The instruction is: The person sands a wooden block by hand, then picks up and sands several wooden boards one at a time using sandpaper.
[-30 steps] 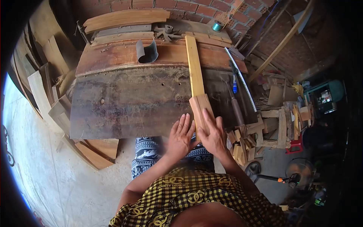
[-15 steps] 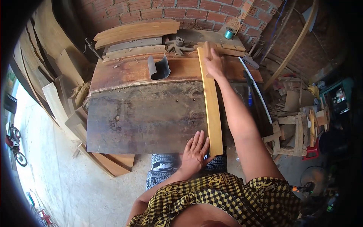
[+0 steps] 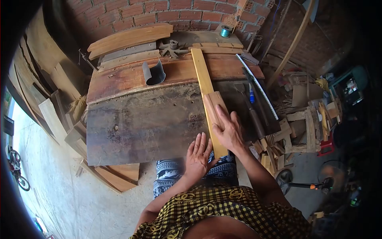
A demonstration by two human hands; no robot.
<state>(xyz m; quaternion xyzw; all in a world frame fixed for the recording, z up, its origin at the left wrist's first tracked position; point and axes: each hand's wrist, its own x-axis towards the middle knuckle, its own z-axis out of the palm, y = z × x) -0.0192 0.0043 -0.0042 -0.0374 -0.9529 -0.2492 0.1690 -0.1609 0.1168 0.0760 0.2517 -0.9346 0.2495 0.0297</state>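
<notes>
A long yellowish wooden strip lies lengthwise across the bench, its near end reaching the front edge by my lap. My right hand is closed over a reddish-brown wooden sanding block, which rests on the strip's nearer half; the block's underside is hidden. Flat on the bench's front edge, just left of the strip, lies my left hand, fingers stretched out and thumb by the strip's near end. Right of the strip are a blue-handled tool, a dark-handled chisel and a white-edged ruler.
A curled grey sheet of what looks like sandpaper stands on the bench. Behind it are a metal star-shaped part, stacked boards and a spool of green wire. Scrap wood piles up on the right.
My right hand has drawn the sanding block along the strip from its far end toward me. My left hand stays at the bench's front edge. The camera view has shifted slightly.
</notes>
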